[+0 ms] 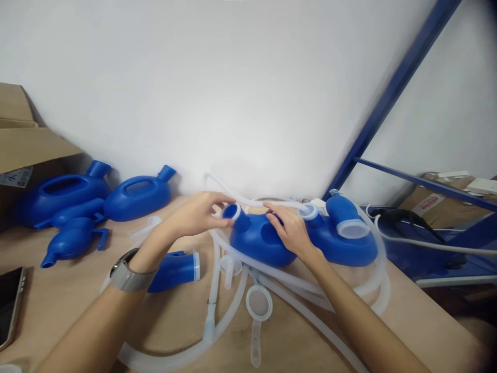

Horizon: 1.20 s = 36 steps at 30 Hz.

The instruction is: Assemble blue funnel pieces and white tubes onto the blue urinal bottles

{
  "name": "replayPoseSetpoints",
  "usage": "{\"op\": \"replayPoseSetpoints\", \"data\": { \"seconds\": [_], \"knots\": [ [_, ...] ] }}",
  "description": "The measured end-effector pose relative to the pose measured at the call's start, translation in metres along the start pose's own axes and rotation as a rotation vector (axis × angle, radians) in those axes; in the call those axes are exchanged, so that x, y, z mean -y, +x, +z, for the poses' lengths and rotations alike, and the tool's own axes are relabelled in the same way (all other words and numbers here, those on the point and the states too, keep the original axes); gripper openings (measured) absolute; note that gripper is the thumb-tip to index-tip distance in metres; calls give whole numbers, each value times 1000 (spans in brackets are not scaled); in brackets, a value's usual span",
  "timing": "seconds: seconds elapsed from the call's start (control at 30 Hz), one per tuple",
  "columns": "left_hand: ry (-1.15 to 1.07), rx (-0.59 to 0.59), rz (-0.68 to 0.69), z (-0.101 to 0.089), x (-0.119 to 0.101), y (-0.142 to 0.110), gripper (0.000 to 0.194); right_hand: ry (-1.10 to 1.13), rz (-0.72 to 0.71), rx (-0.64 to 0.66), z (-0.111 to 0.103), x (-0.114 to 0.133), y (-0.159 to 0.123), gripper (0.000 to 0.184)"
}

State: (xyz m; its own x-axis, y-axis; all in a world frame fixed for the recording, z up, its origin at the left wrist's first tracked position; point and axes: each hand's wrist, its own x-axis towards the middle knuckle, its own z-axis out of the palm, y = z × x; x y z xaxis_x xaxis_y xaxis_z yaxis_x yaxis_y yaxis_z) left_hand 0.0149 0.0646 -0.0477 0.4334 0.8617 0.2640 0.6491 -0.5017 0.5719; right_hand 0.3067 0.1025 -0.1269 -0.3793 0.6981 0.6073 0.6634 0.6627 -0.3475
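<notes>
In the middle of the table, a blue plastic urinal bottle (256, 243) lies on its side with its neck pointing up and left. My left hand (198, 212) grips the white collar (234, 211) at the mouth between thumb and fingers. Resting over the handle, my right hand (289, 228) holds the bottle's body from the right; part of its grip is hidden. Just in front are a white round cap with a strap (259, 303) and a clear funnel-shaped piece (230, 267). Close to my left wrist lies a blue spout piece with a white rim (174, 272).
Another blue bottle (341, 248) with a blue spout piece (344, 212) on top stands at right. More blue bottles (137, 199) and a spout piece (73, 241) are at left, by a cardboard box (34, 147). Translucent hoses (171, 360) loop across the table. A phone (11, 305) lies at the left edge.
</notes>
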Motion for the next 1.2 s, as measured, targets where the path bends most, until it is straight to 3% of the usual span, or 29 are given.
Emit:
{"op": "replayPoseSetpoints", "data": {
  "seconds": [0.1,0.23,0.5,0.73,1.2],
  "knots": [
    [4,-2,15,0,1,0,58,-49,-21,105,-5,5,3,47],
    [29,-5,51,-1,5,-1,57,-78,63,169,-6,10,6,52],
    [97,49,96,-5,8,-4,55,-35,171,207,-8,18,12,59],
    [133,62,107,-6,-2,-7,46,38,128,204,-10,17,11,56],
    [148,119,142,-6,-11,-8,45,73,87,207,-14,13,11,58]
  ]
}}
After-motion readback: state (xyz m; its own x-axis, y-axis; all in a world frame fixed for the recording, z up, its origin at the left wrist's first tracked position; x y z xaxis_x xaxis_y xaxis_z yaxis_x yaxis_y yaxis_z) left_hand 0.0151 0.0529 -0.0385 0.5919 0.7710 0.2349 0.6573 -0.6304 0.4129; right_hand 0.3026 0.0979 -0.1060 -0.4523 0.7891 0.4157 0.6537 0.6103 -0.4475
